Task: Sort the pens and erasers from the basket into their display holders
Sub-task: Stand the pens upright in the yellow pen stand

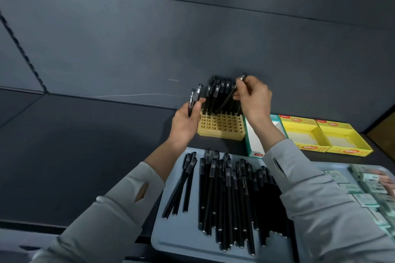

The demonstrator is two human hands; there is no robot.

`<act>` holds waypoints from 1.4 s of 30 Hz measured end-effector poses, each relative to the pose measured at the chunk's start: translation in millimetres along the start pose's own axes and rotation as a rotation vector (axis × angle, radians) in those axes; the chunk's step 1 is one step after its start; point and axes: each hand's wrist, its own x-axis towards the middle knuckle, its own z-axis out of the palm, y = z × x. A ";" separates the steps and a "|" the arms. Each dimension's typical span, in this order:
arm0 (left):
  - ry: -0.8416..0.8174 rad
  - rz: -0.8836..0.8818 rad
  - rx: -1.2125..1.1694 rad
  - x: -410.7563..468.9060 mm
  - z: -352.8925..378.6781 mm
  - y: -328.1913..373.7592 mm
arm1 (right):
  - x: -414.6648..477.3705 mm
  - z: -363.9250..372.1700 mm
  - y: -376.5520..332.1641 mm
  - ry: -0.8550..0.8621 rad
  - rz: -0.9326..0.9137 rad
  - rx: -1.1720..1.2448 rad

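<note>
- Fingers of left hand curl round two pens, held upright just left of the holder; thumb lies across the barrels.
- Basket, nearest the person: big pile of loose pens lying roughly parallel, so most pen stock isn't sorted yet.
- Pen holder, yellow grid, sits on the shelf btwn the two hands. Only its back rows are filled w/ standing pens; front rows show open holes.
- Right hand is above the holder's right side, fingertips pinching a single pen near its top. Pen is tilted, lower end down among the back rows; can't tell if it's seated in a hole.
- Teal box, touching the holder's right side: visible inside is bare, though the right forearm hides part.
- Yellow boxes, a pair side by side, further right: nothing in them.
- Erasers are packed at the basket's far right end, none moved to a box.
- Judgement: early stage. Approx a third of the holder filled, three pens in hand, the pile plus all erasers left.
</note>
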 end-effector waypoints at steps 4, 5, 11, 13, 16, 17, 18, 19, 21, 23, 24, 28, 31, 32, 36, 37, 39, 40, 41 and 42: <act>-0.001 -0.101 -0.004 0.6 0.1 -0.9 | -3.3 2.7 3.4 -0.016 -0.066 -0.080; -0.009 -0.126 -0.047 1.1 -0.4 -1.3 | -4.7 5.2 4.5 -0.030 -0.081 -0.093; -0.039 -0.037 -0.100 0.0 -7.0 -2.9 | -4.4 16.4 7.8 -0.059 -0.131 -0.130; -0.046 -0.017 -0.114 1.0 -7.5 -4.0 | -2.6 18.9 5.8 -0.060 -0.151 -0.160; -0.044 0.001 -0.136 1.3 -7.1 -6.1 | -0.3 22.9 3.9 -0.075 -0.195 -0.218; -0.040 0.003 -0.148 1.0 -6.6 -6.9 | 0.5 24.0 3.5 -0.076 -0.204 -0.238; -0.038 0.000 -0.167 0.6 -5.9 -7.0 | 1.3 24.7 3.5 -0.074 -0.207 -0.254; -0.035 -0.002 -0.187 0.3 -5.3 -6.5 | 1.6 25.1 3.0 -0.068 -0.207 -0.268; -0.032 0.002 -0.216 -0.4 -4.0 -5.3 | 1.0 25.0 2.3 -0.053 -0.208 -0.283; -0.027 0.007 -0.243 -1.4 -3.2 -4.3 | -0.8 24.4 2.3 -0.045 -0.212 -0.276; -0.024 0.005 -0.257 -1.9 -3.1 -3.9 | -2.0 24.2 2.7 -0.047 -0.214 -0.265; -0.022 0.000 -0.298 -3.0 -1.3 -3.8 | -4.4 22.6 2.1 -0.074 -0.207 -0.236; -0.017 -0.009 -0.319 -4.1 -0.9 -3.9 | -3.2 22.1 -0.6 -0.103 -0.210 -0.225; -0.015 -0.012 -0.324 -4.4 -0.9 -3.9 | -3.4 22.4 -1.2 -0.101 -0.216 -0.240; -0.016 -0.017 -0.340 -6.2 -3.8 -3.9 | -2.6 23.3 -2.8 -0.066 -0.188 -0.316; -0.016 -0.015 -0.343 -6.6 -5.0 -3.5 | -3.4 23.8 -4.0 -0.061 -0.181 -0.330; -0.011 -0.013 -0.344 -7.3 -7.0 -2.7 | -5.6 24.7 -3.1 -0.060 -0.164 -0.349; -0.008 -0.013 -0.344 -7.7 -7.9 -2.2 | -6.9 25.4 -1.9 -0.071 -0.158 -0.351; -0.007 -0.015 -0.343 -7.9 -8.7 -1.8 | -8.8 26.4 -0.9 -0.093 -0.147 -0.340; -0.007 -0.018 -0.342 -8.1 -9.7 -1.4 | -11.0 27.9 -0.1 -0.115 -0.133 -0.316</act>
